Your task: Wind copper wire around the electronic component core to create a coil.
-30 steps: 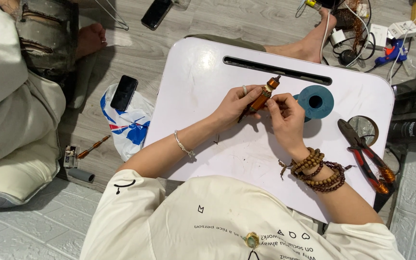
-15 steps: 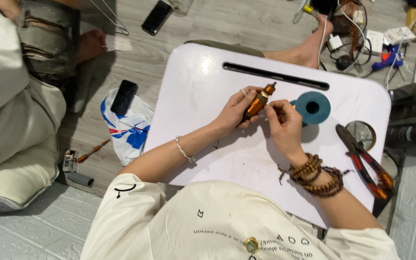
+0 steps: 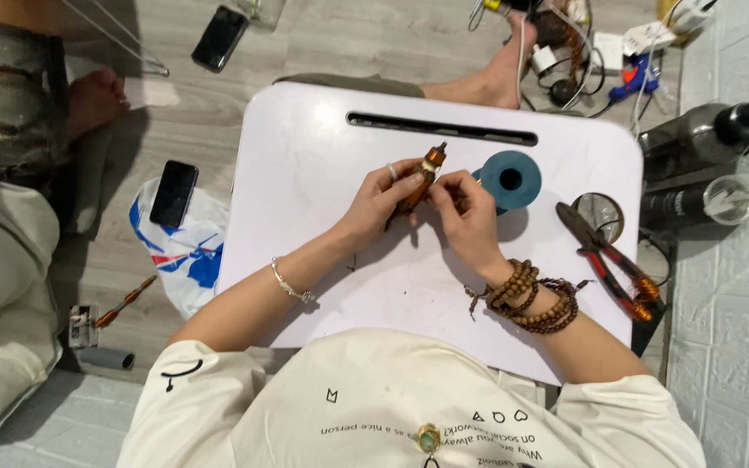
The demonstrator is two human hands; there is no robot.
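Note:
Over a small white lap table (image 3: 322, 165), my left hand (image 3: 383, 204) grips a short orange-brown beaded piece (image 3: 426, 169) with a dark tip, held tilted up to the right. My right hand (image 3: 465, 212) pinches the lower part of the same piece from the right. A ring sits on a left finger, a thin silver bracelet on the left wrist, and wooden bead bracelets (image 3: 530, 295) wrap the right wrist. A blue thread spool (image 3: 511, 179) lies just right of the hands.
Red-handled pliers (image 3: 604, 260) and a small round tin (image 3: 600, 215) lie at the table's right. Dark bottles (image 3: 704, 130) stand beyond the right edge. On the floor: two phones (image 3: 173, 192), a plastic bag (image 3: 185, 256), tangled cables (image 3: 582, 43). Another person sits at left (image 3: 10, 217).
Both hands have shifted slightly left and nearer on the table, still working the beaded piece; its tilt is steeper now.

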